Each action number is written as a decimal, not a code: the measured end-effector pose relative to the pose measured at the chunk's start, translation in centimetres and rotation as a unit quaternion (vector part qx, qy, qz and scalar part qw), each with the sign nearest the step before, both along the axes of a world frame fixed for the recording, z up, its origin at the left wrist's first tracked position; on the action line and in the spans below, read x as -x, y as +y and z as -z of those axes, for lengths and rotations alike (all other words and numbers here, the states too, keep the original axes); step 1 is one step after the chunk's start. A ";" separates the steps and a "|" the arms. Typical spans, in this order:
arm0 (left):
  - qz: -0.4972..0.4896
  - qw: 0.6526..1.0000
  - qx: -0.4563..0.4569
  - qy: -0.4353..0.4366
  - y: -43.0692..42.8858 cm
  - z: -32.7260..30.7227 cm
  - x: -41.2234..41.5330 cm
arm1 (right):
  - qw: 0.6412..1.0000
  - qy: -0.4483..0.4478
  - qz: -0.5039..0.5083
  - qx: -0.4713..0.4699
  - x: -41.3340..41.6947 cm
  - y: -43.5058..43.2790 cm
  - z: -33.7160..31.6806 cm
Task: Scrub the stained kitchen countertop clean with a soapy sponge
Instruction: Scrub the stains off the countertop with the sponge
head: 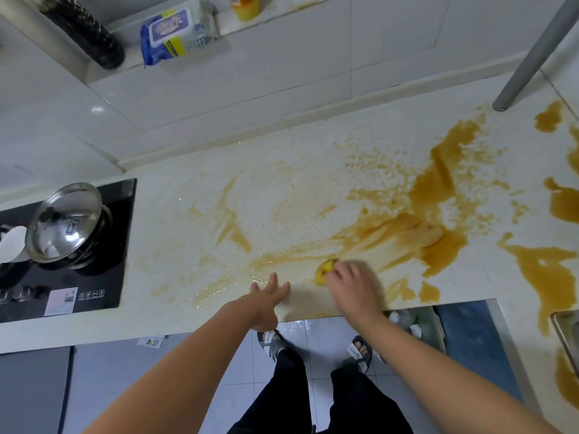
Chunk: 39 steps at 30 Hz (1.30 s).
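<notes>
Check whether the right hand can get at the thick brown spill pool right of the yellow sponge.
Probably yes. The right hand holds the yellow sponge on the speckled white countertop; the thick brown spill pool lies close to its right, with nothing standing between them.

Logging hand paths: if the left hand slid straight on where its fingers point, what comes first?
Probably the thin brown streaks just ahead of the left hand on the countertop; the sponge sits off to the right of that line.
</notes>
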<state>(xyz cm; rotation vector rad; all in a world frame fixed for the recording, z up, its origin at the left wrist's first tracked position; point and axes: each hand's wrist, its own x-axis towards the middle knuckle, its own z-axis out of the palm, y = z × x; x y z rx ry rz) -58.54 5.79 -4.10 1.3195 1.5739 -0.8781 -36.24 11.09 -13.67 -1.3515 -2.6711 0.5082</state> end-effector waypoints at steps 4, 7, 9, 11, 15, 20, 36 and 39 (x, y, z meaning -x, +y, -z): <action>0.005 1.000 0.026 0.005 0.6 -0.4 0.0 | 0.993 0.010 -0.112 -0.045 2.2 1.6 0.8; 0.008 0.999 0.031 0.004 0.8 -0.5 0.0 | 0.995 -0.063 -0.027 -0.071 0.4 6.5 -0.3; 0.003 1.000 0.029 -0.003 0.6 -0.4 0.1 | 0.987 -0.055 0.135 -0.067 -1.1 8.6 -1.0; -0.007 1.000 0.028 -0.011 0.4 -0.4 0.3 | 0.972 -0.043 0.226 -0.049 -1.6 8.1 -1.2; -0.014 1.000 -0.001 -0.027 0.0 -0.3 0.6 | 0.989 -0.039 0.135 -0.047 0.4 1.9 -1.8; -0.011 0.999 -0.021 -0.033 -0.3 0.2 0.7 | 0.995 -0.029 -0.060 -0.075 4.2 3.2 0.1; -0.005 0.931 -0.365 -0.012 1.2 8.7 3.4 | 0.981 -0.051 0.148 -0.115 -0.4 0.7 1.4; 0.018 0.907 -0.420 -0.032 3.1 10.0 5.4 | 0.959 -0.072 0.259 -0.085 -1.1 3.6 1.0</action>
